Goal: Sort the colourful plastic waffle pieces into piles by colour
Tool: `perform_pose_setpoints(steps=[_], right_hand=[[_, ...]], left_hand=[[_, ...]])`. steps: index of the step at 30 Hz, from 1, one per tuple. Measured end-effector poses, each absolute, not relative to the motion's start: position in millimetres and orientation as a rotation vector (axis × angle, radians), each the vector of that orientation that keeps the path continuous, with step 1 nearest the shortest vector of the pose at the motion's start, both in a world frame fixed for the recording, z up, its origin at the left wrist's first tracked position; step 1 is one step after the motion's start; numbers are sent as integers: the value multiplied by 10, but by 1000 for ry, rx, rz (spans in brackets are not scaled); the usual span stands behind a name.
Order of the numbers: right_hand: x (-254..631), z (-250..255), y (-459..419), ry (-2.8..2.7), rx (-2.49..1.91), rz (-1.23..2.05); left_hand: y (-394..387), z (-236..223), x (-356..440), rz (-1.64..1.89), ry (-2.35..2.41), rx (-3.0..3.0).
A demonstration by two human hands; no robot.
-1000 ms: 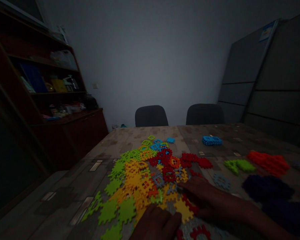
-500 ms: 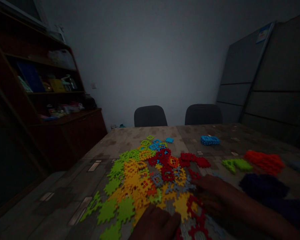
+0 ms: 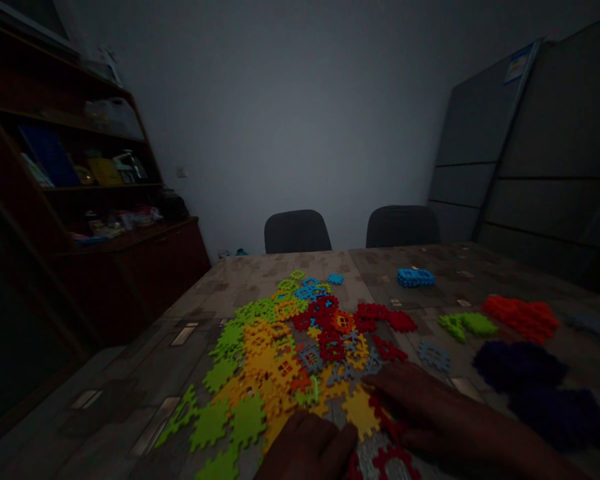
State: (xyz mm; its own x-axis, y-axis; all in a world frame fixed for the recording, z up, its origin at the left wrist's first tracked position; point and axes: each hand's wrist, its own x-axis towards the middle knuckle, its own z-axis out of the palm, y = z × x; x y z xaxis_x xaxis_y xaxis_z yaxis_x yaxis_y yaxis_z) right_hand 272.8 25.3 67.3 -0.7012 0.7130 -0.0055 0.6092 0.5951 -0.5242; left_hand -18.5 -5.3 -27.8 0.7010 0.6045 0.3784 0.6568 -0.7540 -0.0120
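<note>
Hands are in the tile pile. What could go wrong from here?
The right hand rests on the edge of the mixed pile of interlocking plastic tiles; moving it might drag the red tiles beside it. The room is dim, so the dark purple heap could be hard to tell from other dark pieces.

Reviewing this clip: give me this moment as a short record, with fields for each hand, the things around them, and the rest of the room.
left hand: at the near edge of the pile of interlocking plastic tiles
right hand: over a red tile, beside a yellow tile
held items: cannot tell
separate heaps: blue, green, orange-red, dark purple
rest: patterned table cover, two dark chairs, wooden shelving cabinet
</note>
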Motion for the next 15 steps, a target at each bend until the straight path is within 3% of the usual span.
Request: perform_pose_setpoints(steps=[7,15], right_hand=[[2664,684,176,-2477,-1461,756],[2797,701,241,-2648,-1073,720]], left_hand=[[-88,-230,-185,-462,-1038,-2824],[-76,-247,-171,-453,-1054,-2794]])
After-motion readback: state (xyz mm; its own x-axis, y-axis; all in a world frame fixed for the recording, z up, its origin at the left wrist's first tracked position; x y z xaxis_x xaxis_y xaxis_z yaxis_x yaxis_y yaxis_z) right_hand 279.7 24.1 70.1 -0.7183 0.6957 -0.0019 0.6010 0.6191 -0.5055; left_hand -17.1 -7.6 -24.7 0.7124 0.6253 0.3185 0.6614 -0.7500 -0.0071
